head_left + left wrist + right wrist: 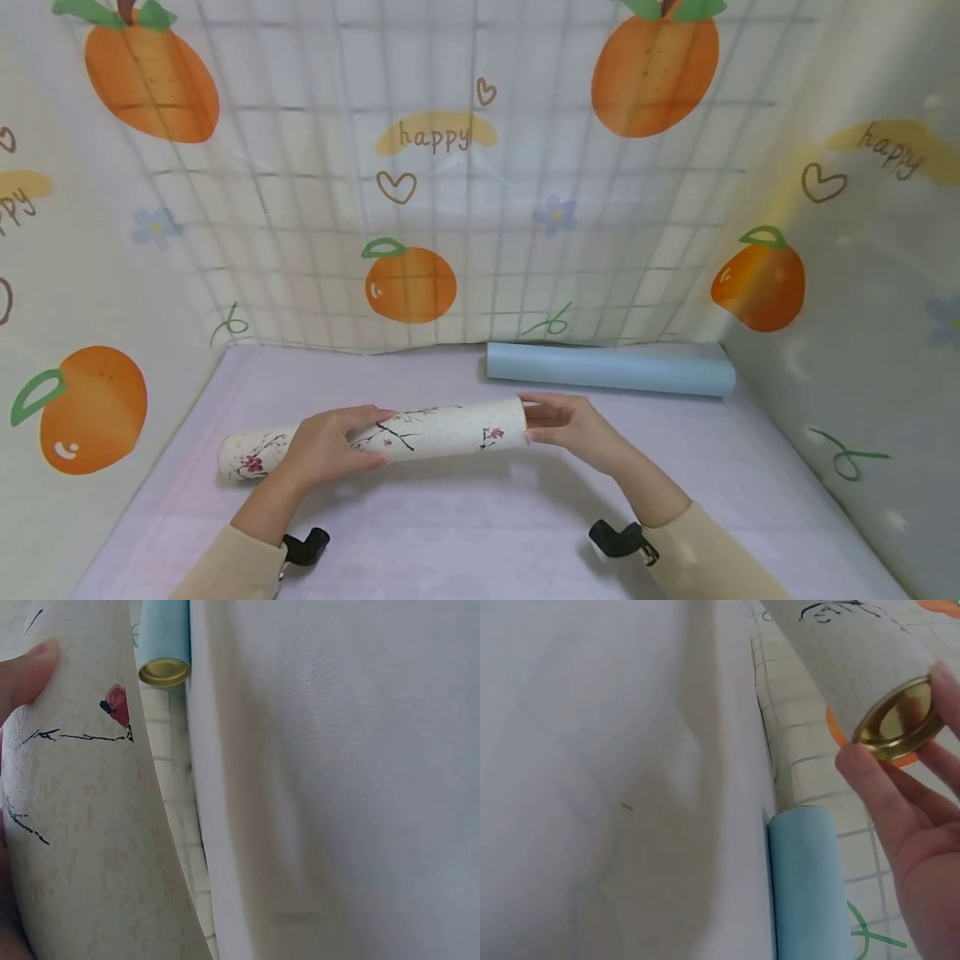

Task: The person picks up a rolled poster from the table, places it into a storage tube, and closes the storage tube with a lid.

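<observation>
A long cream tube [442, 429] printed with dark branches and pink blossoms slants across the front of the table, its right end higher than its left. My left hand [322, 446] grips it left of the middle, thumb on the near side and fingers over the top. At the right end my right hand [573, 425] holds the rim between thumb and fingers. The right wrist view shows a recessed gold metal end [896, 724] there, with the fingertips at its edge. A shadow lies on the table below the tube.
A light blue tube [607, 369] lies along the back right edge of the table [465, 533]; its left end is gold metal [165, 672]. A curtain [300, 208] printed with oranges hangs over a grid behind, and similar sheets cover both sides.
</observation>
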A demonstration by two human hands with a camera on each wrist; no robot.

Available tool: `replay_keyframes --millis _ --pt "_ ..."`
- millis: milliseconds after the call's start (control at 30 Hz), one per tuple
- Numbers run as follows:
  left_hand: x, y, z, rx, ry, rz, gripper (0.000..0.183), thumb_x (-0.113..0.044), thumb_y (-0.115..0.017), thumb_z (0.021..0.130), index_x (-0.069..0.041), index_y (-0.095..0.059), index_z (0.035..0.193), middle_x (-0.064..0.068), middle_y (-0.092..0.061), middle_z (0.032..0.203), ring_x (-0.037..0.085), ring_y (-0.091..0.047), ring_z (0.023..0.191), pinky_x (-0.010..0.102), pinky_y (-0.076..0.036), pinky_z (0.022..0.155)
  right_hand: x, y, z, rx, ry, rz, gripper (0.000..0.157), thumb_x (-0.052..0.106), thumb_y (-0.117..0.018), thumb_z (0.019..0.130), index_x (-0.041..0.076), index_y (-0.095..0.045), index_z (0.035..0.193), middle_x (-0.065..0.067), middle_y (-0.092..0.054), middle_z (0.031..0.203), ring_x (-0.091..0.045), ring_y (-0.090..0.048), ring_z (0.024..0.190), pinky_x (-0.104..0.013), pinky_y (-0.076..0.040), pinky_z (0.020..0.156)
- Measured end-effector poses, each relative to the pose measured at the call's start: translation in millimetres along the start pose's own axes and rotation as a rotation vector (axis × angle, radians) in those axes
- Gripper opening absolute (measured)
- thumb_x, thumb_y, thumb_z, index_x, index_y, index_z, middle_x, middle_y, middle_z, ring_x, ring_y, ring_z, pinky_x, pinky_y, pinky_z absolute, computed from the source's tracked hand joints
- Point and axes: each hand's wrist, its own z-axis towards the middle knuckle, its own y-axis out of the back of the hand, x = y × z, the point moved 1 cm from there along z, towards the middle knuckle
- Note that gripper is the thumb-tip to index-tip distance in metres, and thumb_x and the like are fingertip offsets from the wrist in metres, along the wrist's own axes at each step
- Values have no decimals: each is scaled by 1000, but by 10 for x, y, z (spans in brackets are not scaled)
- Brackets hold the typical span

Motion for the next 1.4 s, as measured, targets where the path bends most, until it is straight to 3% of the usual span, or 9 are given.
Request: replay_keyframes --millis 300,667,900,1200,1400 --pt "67 -16 -9 1 -37 28 63 -45 -87 73 -36 -67 132 -6 -66 132 24 -61 124 48 -48 104 -66 -24 45 65 11 -50 64 17 -75 91 1 -47 147 -25 -59 134 -36 -60 122 -31 -56 92" --pt "124 34 69 26 -7 27 64 -46 -86 74 -39 -64 134 -10 -64 134 22 -59 125 48 -47 105 6 44 92 143 57 -166 63 21 -67 98 -1 -40 150 -26 -52 142 -40 -55 127 -42 -53 99" --pt "169 107 146 15 36 23 63 -47 -85 75 -40 -63 134 -8 -64 133 25 -59 126 51 -46 105 64 109 19 108 40 -340 56 25 -67 98 0 -49 145 -23 -55 140 -39 -58 124 -52 -51 100" --pt "337 152 261 54 74 110 66 -51 -80 79 -36 -60 139 -2 -62 138 29 -57 128 52 -45 106 100 168 -83 54 12 -446 53 33 -67 97 3 -57 140 -20 -58 138 -38 -58 124 -49 -52 99" --pt "476 155 321 56 97 93 66 -51 -80 79 -34 -60 140 0 -62 138 31 -57 127 54 -44 105 94 233 -155 12 11 -561 49 30 -68 97 6 -59 138 -15 -61 137 -36 -58 124 -49 -51 100"
